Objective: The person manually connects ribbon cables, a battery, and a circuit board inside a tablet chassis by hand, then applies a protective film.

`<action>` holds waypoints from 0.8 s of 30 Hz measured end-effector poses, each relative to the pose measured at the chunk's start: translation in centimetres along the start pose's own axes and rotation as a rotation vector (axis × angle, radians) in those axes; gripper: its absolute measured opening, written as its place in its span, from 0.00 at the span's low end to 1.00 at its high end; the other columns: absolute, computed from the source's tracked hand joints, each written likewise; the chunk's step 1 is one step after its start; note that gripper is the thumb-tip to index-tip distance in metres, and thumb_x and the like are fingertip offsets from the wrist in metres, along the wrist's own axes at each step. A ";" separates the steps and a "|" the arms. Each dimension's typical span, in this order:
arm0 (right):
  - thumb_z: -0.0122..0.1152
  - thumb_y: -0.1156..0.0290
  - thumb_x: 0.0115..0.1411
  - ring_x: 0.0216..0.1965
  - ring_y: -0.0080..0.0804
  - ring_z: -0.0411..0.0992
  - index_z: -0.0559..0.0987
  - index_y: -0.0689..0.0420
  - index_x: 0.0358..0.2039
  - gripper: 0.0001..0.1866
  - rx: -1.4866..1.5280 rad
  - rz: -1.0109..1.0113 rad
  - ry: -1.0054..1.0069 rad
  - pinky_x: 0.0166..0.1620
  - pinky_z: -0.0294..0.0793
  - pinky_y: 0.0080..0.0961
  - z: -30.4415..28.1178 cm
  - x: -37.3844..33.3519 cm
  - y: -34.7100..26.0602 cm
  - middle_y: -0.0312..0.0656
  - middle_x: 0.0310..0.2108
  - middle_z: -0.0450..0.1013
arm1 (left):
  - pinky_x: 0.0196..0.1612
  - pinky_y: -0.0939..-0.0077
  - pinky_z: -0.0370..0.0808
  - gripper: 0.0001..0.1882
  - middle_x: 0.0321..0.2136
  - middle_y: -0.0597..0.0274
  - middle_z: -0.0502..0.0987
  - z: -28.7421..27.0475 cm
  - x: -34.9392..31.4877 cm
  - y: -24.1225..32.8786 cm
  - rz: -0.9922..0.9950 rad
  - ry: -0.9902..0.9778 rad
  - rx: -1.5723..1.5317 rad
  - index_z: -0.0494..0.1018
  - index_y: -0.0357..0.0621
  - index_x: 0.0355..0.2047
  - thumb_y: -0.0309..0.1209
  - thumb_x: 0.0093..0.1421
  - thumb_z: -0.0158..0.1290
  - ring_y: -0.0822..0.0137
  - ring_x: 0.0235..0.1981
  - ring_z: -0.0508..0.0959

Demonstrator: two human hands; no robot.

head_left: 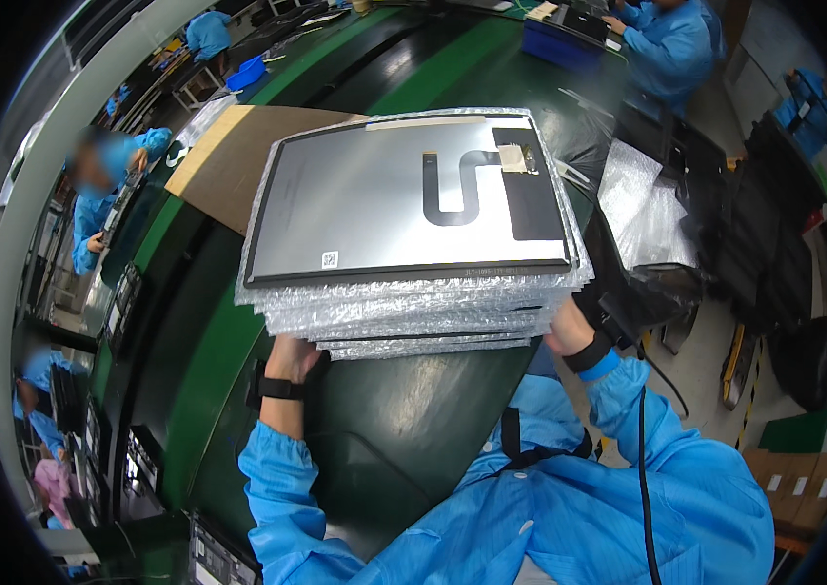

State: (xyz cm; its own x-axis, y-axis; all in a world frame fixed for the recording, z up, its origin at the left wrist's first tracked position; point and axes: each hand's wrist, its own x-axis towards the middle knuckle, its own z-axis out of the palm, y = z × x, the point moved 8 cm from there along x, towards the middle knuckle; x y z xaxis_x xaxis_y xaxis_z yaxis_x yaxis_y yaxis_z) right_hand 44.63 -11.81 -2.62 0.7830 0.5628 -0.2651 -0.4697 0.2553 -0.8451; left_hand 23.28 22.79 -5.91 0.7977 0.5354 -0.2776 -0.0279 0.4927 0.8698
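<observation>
In front of me is a thick stack of flat display panels with bubble wrap (413, 317) between the layers. The top display panel (345, 205) lies with its silver metal back upward, showing a dark U-shaped flex cable and a black strip on the right. My left hand (294, 359) grips the stack low at its near left corner. At the near right corner my right hand (568, 329) holds it from the side. Most fingers of both hands are hidden under or behind the stack. Whether the stack rests on the table or hangs just above it, I cannot tell.
A brown board (228, 161) lies behind the stack on the dark green workbench (384, 419). Loose bubble wrap (643, 210) and black bags sit at the right. A blue bin (560, 44) stands at the far side. Several people in blue work around the benches.
</observation>
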 end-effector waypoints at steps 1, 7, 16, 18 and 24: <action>0.43 0.54 0.78 0.66 0.36 0.64 0.64 0.56 0.69 0.27 0.003 -0.005 0.008 0.69 0.62 0.37 -1.2 0.2 0.8 0.41 0.66 0.66 | 0.64 0.52 0.71 0.26 0.59 0.53 0.74 -0.1 -0.3 -0.5 0.005 -0.044 -0.048 0.68 0.41 0.62 0.45 0.73 0.49 0.53 0.60 0.75; 0.52 0.47 0.73 0.61 0.36 0.71 0.71 0.55 0.64 0.29 -0.010 -0.080 -0.334 0.64 0.70 0.39 -3.1 5.0 0.5 0.38 0.61 0.74 | 0.66 0.55 0.69 0.25 0.59 0.55 0.75 4.9 -4.9 -2.1 0.056 0.061 -0.150 0.69 0.41 0.62 0.46 0.73 0.47 0.56 0.60 0.74; 0.52 0.49 0.72 0.62 0.41 0.70 0.74 0.52 0.63 0.26 0.231 0.121 -0.772 0.66 0.69 0.44 -4.4 23.1 -2.0 0.39 0.61 0.74 | 0.62 0.69 0.72 0.30 0.60 0.57 0.71 11.3 -3.9 -4.6 0.241 0.289 -0.299 0.62 0.37 0.66 0.50 0.78 0.39 0.65 0.58 0.74; 0.53 0.49 0.72 0.62 0.42 0.70 0.75 0.52 0.62 0.26 0.104 0.065 -0.662 0.66 0.68 0.46 -8.7 29.6 -2.6 0.40 0.61 0.74 | 0.65 0.70 0.68 0.34 0.65 0.55 0.68 14.6 -2.8 -2.6 0.296 0.281 -0.319 0.58 0.37 0.70 0.52 0.77 0.39 0.64 0.62 0.71; 0.53 0.48 0.71 0.64 0.43 0.69 0.74 0.52 0.62 0.27 -0.006 0.088 -0.539 0.68 0.66 0.48 -6.1 39.0 -4.0 0.40 0.62 0.73 | 0.64 0.68 0.68 0.37 0.59 0.56 0.73 16.5 0.9 -1.2 0.440 0.300 -0.374 0.63 0.36 0.65 0.59 0.74 0.42 0.65 0.59 0.73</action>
State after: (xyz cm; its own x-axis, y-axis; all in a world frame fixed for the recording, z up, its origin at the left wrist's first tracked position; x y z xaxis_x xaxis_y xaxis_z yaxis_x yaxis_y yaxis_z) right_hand 79.55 4.37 -12.38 0.4203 0.9054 -0.0608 -0.5200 0.1854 -0.8338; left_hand 33.95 11.33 -0.50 0.4627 0.8832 -0.0770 -0.5649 0.3606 0.7422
